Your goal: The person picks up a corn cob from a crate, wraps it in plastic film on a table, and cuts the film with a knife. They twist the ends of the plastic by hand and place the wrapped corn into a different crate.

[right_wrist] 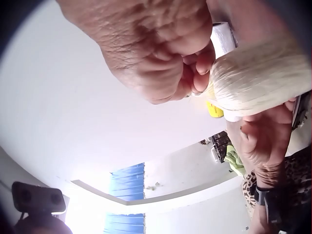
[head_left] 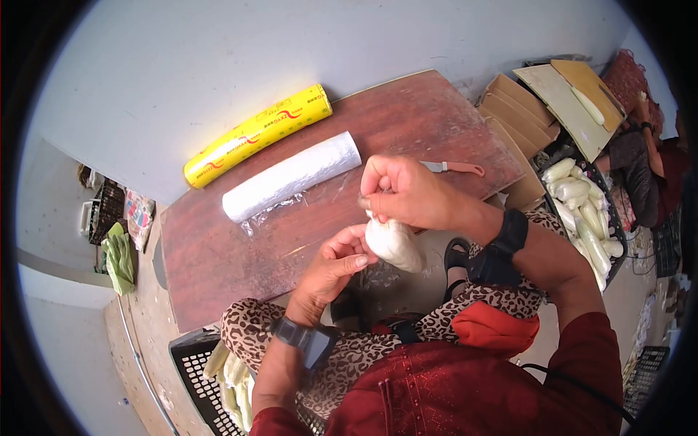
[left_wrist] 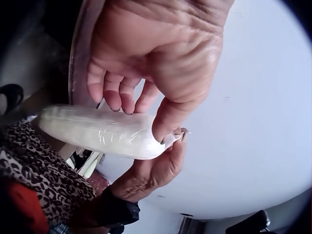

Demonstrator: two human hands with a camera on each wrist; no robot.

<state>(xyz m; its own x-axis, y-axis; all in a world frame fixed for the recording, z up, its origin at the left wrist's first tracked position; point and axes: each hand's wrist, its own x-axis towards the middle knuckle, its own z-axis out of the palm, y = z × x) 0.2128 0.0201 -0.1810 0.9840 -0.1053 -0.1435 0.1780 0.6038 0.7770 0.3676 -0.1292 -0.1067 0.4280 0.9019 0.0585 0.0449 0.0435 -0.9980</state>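
Plainly, the writing sits on one yellow roll (head_left: 258, 136): we make out red letters that seem to read "ZXYGaws", repeated along its length, with the finer print too small for us. Beside it lies one roll of clear film (head_left: 292, 176) that carries no lettering we can read, a loose crumpled edge along its near side. Both rest on the reddish-brown surface (head_left: 218, 272), as does one knife (head_left: 463, 168) with a pinkish handle.

We count one film-wrapped vegetable (head_left: 394, 245) between the two hands, raised off the surface near its front edge. The right hand (head_left: 414, 195) pinches the twisted film at its end. The left hand (head_left: 329, 267) is loosely spread with bent fingers at the vegetable's side; whether every finger touches, we cannot tell. Each wrist wears one dark band.

To the left we see one black crate (head_left: 192, 367) with several pale vegetables in it; to the right, a heap of wrapped vegetables (head_left: 596, 243), overlapping too much for us to count. Beyond are one open cardboard box (head_left: 520, 120) and two boards (head_left: 534, 78), with one pale vegetable lying on them.
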